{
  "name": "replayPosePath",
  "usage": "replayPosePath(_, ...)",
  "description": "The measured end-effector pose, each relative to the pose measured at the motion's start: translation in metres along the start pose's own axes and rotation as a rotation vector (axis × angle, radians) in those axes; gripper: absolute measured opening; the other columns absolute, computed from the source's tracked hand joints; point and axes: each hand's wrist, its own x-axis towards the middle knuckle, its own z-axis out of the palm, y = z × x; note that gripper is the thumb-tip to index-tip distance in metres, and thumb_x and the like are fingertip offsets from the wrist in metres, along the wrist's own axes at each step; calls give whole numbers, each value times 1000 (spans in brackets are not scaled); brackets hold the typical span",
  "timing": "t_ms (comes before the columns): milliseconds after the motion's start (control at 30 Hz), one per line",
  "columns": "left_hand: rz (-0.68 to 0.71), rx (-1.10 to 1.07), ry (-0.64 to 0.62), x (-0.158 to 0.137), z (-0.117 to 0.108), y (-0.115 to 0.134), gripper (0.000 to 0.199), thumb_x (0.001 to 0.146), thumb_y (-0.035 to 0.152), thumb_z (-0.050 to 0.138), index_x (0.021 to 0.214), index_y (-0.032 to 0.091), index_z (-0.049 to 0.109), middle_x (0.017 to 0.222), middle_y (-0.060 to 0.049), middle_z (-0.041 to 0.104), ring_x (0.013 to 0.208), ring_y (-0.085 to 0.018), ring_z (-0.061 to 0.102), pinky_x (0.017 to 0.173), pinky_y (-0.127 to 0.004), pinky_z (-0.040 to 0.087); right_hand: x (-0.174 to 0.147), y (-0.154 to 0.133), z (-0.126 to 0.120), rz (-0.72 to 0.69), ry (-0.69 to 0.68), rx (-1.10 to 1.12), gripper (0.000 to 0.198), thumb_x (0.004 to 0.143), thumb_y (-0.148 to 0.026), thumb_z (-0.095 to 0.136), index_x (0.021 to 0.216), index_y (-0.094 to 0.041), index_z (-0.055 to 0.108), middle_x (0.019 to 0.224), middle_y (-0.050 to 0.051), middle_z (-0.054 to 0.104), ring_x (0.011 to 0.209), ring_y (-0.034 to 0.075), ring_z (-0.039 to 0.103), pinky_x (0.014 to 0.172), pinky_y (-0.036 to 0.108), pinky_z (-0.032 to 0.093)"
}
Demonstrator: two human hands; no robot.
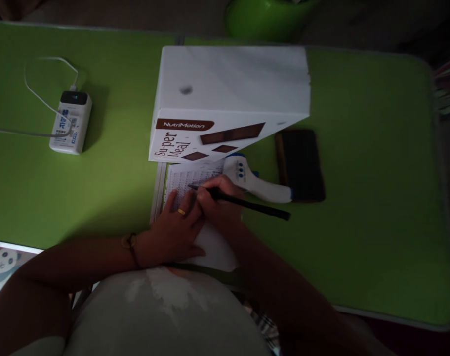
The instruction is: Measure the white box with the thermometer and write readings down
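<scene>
My right hand (223, 202) grips a black pen (254, 203), its tip touching a white sheet of paper (217, 247) covered with small printed rows at its upper part. Flat on the same sheet lies my left hand (178, 230), fingers spread, with a gold ring on one finger. The lower part of the paper is blank. Just above my right hand, a white and blue infrared thermometer (260, 183) lies on the table, partly over the paper's upper right corner. What is written under the pen tip is too small to read.
A white NutriMotion box (232, 81) stands directly beyond the paper. Right of it lies a dark phone (301, 165). On the left, a white power bank (69, 123) has a cable (32, 89) plugged in. All rest on a green table (376, 198). Behind it is a green object (262, 20).
</scene>
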Motion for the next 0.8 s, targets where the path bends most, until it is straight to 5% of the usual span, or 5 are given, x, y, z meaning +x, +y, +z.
replayPosePath(800,1,5,28,-1,3,0,105,99,76,76,171,4,49,175,-31,52,167,-50,47,136,-71,40,2,-7,-3,49,9,-30,12,80,-34,64,76,-29,54,63,-4,59,58,19,57,60,35,56)
